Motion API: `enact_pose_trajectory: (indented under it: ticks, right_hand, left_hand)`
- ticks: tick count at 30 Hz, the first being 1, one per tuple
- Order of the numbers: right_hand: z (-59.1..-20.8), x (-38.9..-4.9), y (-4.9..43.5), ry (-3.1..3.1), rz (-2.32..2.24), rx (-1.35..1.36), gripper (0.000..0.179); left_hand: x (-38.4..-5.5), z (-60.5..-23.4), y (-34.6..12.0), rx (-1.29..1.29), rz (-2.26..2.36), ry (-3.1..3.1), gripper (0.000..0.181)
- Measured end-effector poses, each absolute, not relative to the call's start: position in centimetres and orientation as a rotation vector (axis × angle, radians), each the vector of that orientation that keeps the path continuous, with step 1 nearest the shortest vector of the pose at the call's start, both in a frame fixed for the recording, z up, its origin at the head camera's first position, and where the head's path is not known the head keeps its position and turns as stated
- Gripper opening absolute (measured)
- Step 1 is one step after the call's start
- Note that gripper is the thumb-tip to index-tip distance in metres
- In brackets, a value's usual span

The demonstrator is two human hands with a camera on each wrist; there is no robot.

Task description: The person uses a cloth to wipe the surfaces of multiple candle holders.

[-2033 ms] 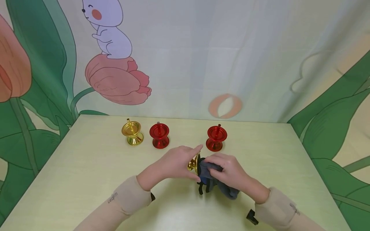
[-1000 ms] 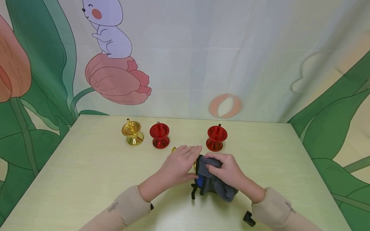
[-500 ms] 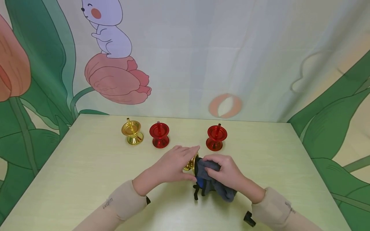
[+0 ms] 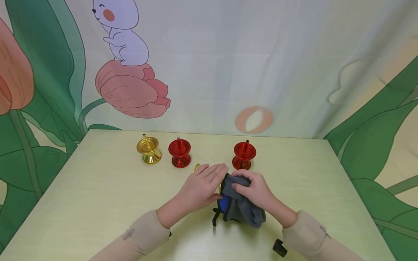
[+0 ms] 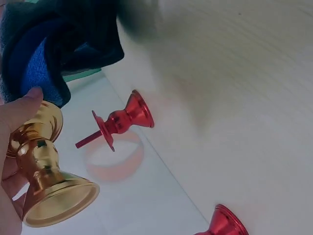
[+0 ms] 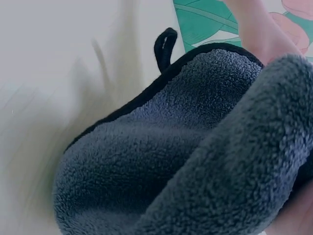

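Note:
My left hand (image 4: 200,188) grips a shiny gold candle holder (image 5: 43,155) around its dish end, with the thumb on the rim. It is tipped on its side above the table, and the left wrist view shows its hollow base flaring away from the hand. In the head view only slivers of gold show behind the fingers. My right hand (image 4: 256,190) pinches a bunched microfibre cloth (image 4: 243,206), grey on one side and blue on the other with black edging. The cloth lies against the holder's dish. In the right wrist view its grey folds (image 6: 132,166) hide most of the fingers.
Behind the hands, another gold candle holder (image 4: 151,156), a red one (image 4: 180,160) and a second red one (image 4: 243,162) stand upright on the pale table (image 4: 98,195). The right-hand red one is close to my fingertips. A printed curtain (image 4: 202,72) hangs behind the table.
My left hand has turned back and forth with the gold candle holder, now covering most of it again. The cloth and right hand have shifted slightly; the standing holders have stayed put.

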State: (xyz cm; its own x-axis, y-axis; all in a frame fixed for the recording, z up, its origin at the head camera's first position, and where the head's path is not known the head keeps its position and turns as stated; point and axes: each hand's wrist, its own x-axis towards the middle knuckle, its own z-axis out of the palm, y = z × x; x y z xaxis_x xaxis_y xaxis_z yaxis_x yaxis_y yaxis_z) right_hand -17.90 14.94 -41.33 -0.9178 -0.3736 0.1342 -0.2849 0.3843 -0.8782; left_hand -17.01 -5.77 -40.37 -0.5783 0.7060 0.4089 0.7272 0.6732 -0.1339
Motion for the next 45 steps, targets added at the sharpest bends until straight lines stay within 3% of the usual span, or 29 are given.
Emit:
enact_pose_trajectory:
  ticks: [12,25,39,45]
  right_hand:
    - [-41.3,-17.5,14.8,2.672,-1.412,-0.825,0.021]
    - [-41.7,-17.8,14.8,2.541,-1.587,-0.621,0.02]
    - [-41.0,-17.0,14.6,2.67,-1.334,-1.097,0.021]
    - [-40.9,-16.9,14.3,2.625,-1.381,-0.94,0.021]
  left_hand:
    - [-18.1,-38.9,-6.5,-1.218,-0.336,-2.729,0.087]
    - [-16.8,-40.8,-6.1,-1.14,-0.059,-2.358,0.083]
    - [-17.9,-37.6,-6.9,-1.235,-0.511,-2.998,0.096]
    - [-17.2,-38.5,-6.6,-1.177,-0.496,-2.947,0.093]
